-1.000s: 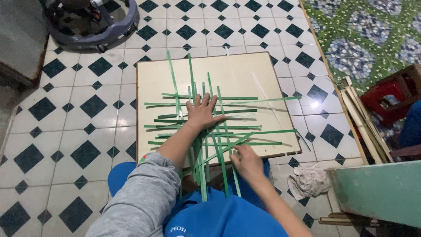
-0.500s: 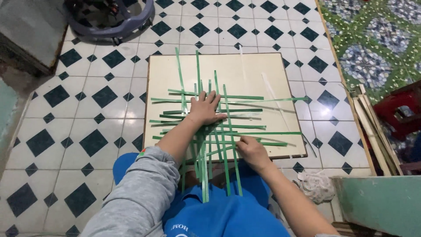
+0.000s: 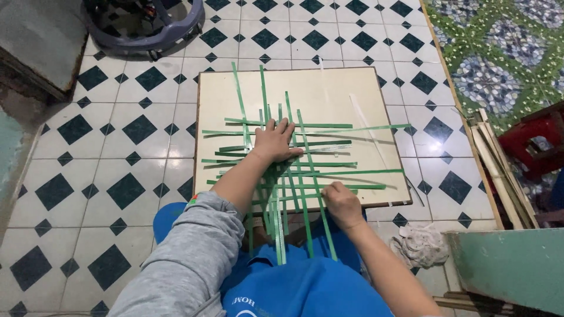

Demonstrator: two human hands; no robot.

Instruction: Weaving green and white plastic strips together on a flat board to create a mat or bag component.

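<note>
The left hand [image 3: 275, 142] lies flat on the green strips [image 3: 294, 170], palm down, with the fingers spread and pressing the crossing strips against the board [image 3: 352, 88]. The right hand [image 3: 342, 203] is at the near edge of the board, closed into a loose fist; its fingers are curled on one of the strips there, but whether they pinch it I cannot tell exactly. The strips are in two directions: some run across the board from left to right, others run from the far side toward the person and hang over the near edge onto the lap. Together they make a loose lattice in the middle and near part of the board. The board is a pale square with a dark rim and it lies on the tiled floor [image 3: 117, 135], white with dark diamonds, just in front of the person. The left arm has a grey sleeve [image 3: 188, 258], and blue cloth covers the lap. To the right of the lap a crumpled rag [image 3: 420, 243] lies on the floor. Further right some pale sticks [image 3: 499, 170] lie beside a red stool [image 3: 537, 144]. At the far left a round plastic frame [image 3: 144, 23] stands on the tiles.
</note>
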